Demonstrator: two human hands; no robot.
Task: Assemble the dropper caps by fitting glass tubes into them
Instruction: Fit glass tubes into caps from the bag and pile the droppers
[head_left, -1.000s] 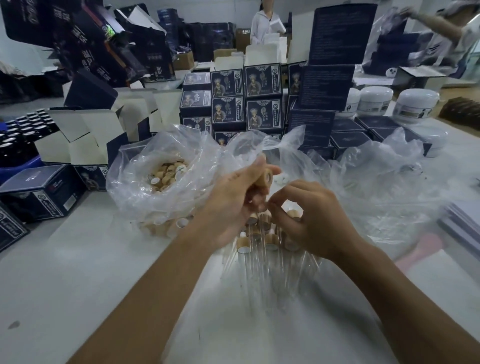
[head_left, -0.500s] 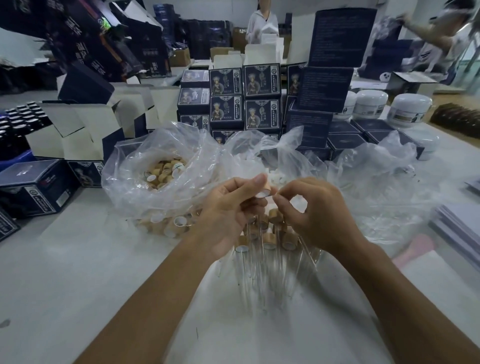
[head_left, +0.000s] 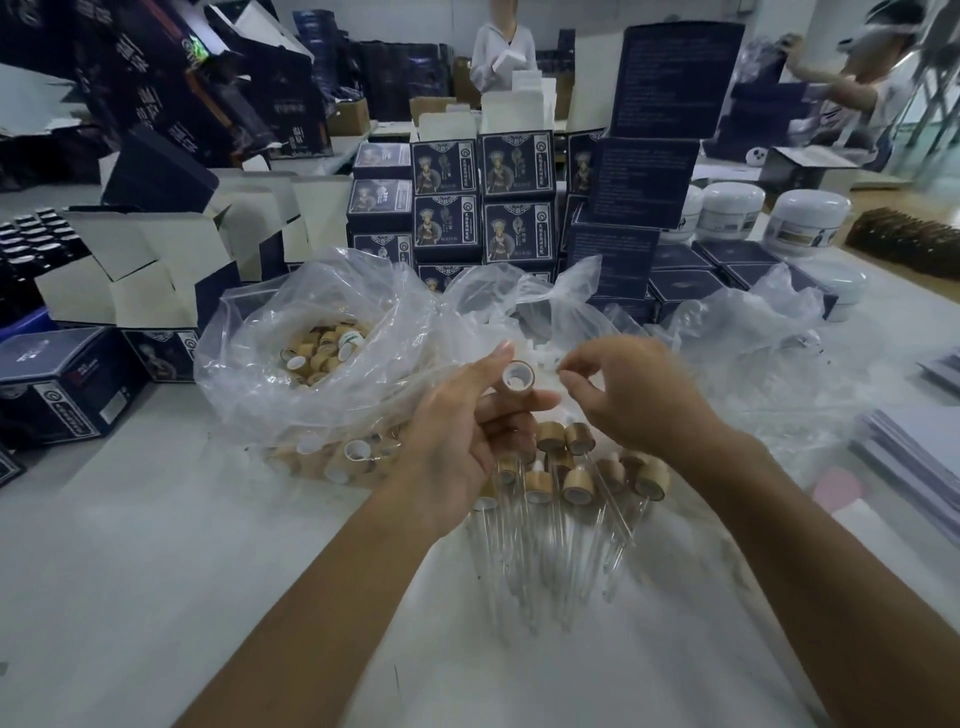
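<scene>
Left grip (head_left: 467, 415) pinches a cap (head_left: 518, 376), mouth up for loading; right grip (head_left: 618, 384) just beside, fingertips pinched, tube unclear

Left hand (head_left: 457, 431) pinches one dropper cap (head_left: 517, 375) between thumb and fingers, open white-lined end facing the camera. Right hand (head_left: 631, 395), at 3 o'clock of the cap and apart from it, has thumb and forefinger tips pressed together; whether they hold anything cannot be told. At 6 o'clock of both hands, assembled droppers (head_left: 561, 483) lie on the white table (head_left: 156, 571), glass tubes pointing toward the viewer. At 9 o'clock, a clear plastic bag (head_left: 291, 364) holds loose caps. Dark blue boxes (head_left: 514, 197) stacked at 12 o'clock; white jars (head_left: 808, 223) at 2 o'clock.
</scene>
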